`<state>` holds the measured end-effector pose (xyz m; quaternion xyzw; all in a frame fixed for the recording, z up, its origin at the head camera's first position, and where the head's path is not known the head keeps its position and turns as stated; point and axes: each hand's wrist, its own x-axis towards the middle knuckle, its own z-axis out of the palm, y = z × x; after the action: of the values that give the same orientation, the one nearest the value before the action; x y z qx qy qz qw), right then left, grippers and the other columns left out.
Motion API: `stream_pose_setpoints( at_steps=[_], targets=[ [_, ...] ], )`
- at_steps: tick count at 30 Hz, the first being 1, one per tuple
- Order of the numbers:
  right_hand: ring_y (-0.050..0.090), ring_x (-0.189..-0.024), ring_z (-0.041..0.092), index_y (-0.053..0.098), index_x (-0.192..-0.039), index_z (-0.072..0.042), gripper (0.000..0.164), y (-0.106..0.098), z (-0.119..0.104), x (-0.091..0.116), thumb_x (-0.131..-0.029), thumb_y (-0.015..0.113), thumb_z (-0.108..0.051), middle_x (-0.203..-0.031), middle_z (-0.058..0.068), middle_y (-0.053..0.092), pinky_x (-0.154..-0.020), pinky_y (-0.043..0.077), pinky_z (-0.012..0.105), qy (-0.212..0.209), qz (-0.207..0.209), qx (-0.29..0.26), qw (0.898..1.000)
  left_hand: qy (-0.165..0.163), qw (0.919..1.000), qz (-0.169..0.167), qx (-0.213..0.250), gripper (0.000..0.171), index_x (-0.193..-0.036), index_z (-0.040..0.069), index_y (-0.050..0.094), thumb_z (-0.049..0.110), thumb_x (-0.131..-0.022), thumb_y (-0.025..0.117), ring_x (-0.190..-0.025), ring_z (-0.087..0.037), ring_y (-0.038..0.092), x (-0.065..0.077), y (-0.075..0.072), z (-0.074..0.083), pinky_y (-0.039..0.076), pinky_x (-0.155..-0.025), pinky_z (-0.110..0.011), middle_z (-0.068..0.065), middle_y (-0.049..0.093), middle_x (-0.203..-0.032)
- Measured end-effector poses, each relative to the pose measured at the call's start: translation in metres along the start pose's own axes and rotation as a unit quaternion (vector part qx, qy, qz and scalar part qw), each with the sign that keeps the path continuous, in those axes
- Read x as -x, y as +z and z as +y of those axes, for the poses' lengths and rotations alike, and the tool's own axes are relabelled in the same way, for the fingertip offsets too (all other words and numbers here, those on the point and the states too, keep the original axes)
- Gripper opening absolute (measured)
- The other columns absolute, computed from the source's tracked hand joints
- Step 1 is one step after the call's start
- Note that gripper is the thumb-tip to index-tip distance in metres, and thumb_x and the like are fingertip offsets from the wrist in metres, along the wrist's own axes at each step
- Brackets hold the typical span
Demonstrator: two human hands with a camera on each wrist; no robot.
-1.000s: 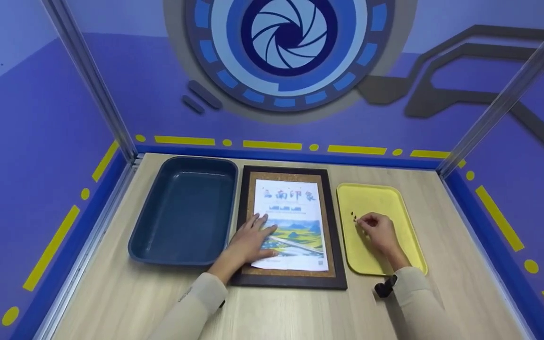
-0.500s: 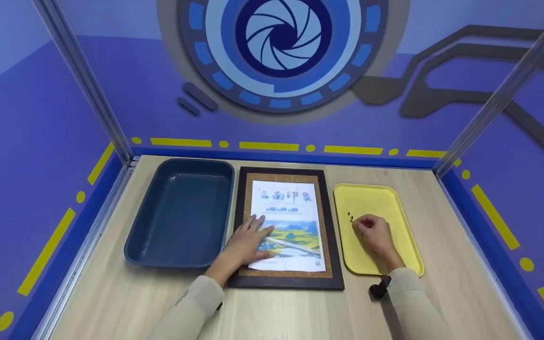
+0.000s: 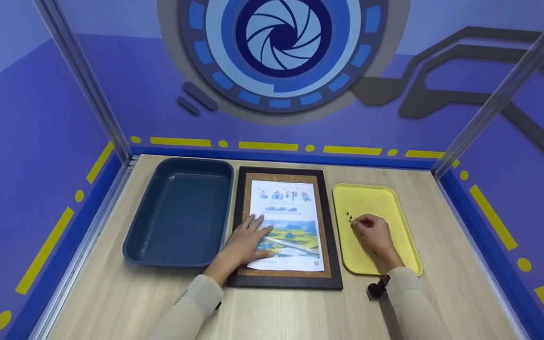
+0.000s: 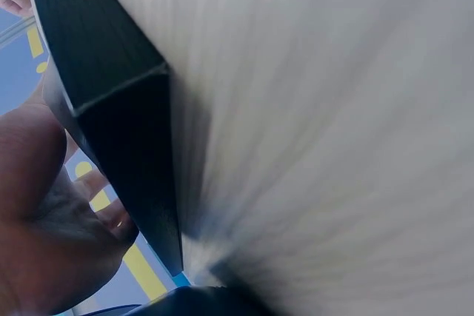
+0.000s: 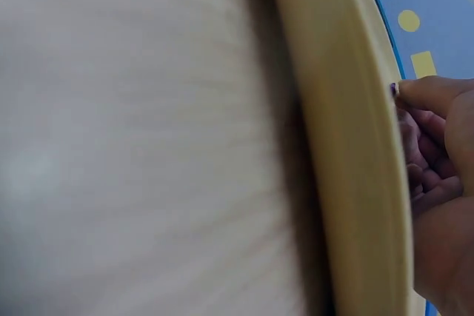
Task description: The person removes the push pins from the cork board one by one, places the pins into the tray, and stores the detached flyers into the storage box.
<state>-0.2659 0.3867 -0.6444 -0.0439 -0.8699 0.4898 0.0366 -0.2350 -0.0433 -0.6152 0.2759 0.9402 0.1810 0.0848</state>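
My left hand (image 3: 245,242) lies with spread fingers on a printed sheet (image 3: 291,208) with a landscape picture. The sheet sits on a cork board (image 3: 284,273) in a dark frame (image 3: 291,282), and small dots show along its top edge. My right hand (image 3: 375,234) is over the yellow tray (image 3: 376,196), thumb and forefinger pinched together. At those fingertips the right wrist view shows a small dark pin-like piece (image 5: 393,89). Close by on the tray lie a few more tiny dark pieces (image 3: 348,215). In the left wrist view the hand (image 4: 52,205) appears beside the frame's corner.
A deep dark blue tray (image 3: 180,217) stands left of the framed board. Blue panels (image 3: 276,118) with yellow marks close off the wooden table (image 3: 281,314) at the back and both sides. The yellow tray's raised rim (image 5: 355,146) runs beneath my right hand.
The view has shifted slightly, moving the scene a little left. My right hand stays over the tiny pieces with its fingertips close to them; my left hand keeps its place on the sheet.
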Motion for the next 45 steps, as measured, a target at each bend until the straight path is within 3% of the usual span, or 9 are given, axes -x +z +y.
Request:
stream_pose_setpoints(
  at_steps=[12, 20, 29, 37, 45],
  targets=[
    [0.069, -0.088, 0.02, 0.076, -0.108, 0.003, 0.018, -0.001, 0.002, -0.004, -0.102, 0.072, -0.013, -0.104, 0.017, 0.076, -0.07, 0.053, 0.021, 0.0, -0.007, -0.032, 0.999, -0.003, 1.0, -0.001, 0.008, 0.077, -0.161, 0.018, 0.047, 0.052, -0.098, 0.073, -0.159, -0.044, 0.019, -0.001, -0.002, 0.0, 0.025, -0.124, -0.062, -0.017, 0.026, -0.173],
    [0.068, -0.086, 0.021, 0.078, -0.106, -0.002, 0.014, 0.001, 0.003, -0.001, -0.101, 0.073, -0.015, -0.1, 0.015, 0.075, -0.069, 0.054, 0.024, 0.01, -0.003, -0.04, 0.999, -0.004, 1.0, 0.003, 0.008, 0.076, -0.161, 0.019, 0.048, 0.052, -0.098, 0.073, -0.16, -0.043, 0.019, 0.001, 0.003, 0.0, 0.025, -0.124, -0.062, -0.017, 0.026, -0.173],
    [0.067, -0.087, 0.022, 0.077, -0.109, 0.001, 0.022, 0.002, 0.001, 0.002, -0.101, 0.076, -0.02, -0.105, 0.018, 0.075, -0.069, 0.053, 0.023, 0.019, -0.003, -0.054, 0.998, -0.012, 0.9998, -0.003, 0.014, 0.077, -0.161, 0.019, 0.048, 0.053, -0.097, 0.073, -0.16, -0.042, 0.017, 0.001, -0.001, 0.001, 0.023, -0.126, -0.06, -0.016, 0.025, -0.174],
    [0.069, -0.084, 0.02, 0.077, -0.104, 0.001, 0.019, 0.002, 0.004, 0.002, -0.1, 0.076, -0.017, -0.099, 0.017, 0.077, -0.068, 0.053, 0.022, 0.016, 0.012, -0.055, 0.998, -0.008, 0.999, -0.005, 0.044, 0.076, -0.161, 0.017, 0.048, 0.049, -0.097, 0.074, -0.16, -0.043, 0.015, 0.002, 0.0, 0.003, 0.022, -0.125, -0.063, -0.017, 0.024, -0.174],
    [0.069, -0.092, 0.024, 0.074, -0.111, 0.003, 0.025, 0.003, 0.002, 0.003, -0.103, 0.073, -0.021, -0.106, 0.019, 0.074, -0.072, 0.054, 0.025, 0.044, 0.023, -0.103, 0.993, -0.029, 0.9986, -0.022, 0.038, 0.075, -0.161, 0.019, 0.049, 0.048, -0.097, 0.075, -0.161, -0.042, 0.015, -0.001, -0.007, 0.009, 0.021, -0.126, -0.061, -0.015, 0.024, -0.174]
  ],
)
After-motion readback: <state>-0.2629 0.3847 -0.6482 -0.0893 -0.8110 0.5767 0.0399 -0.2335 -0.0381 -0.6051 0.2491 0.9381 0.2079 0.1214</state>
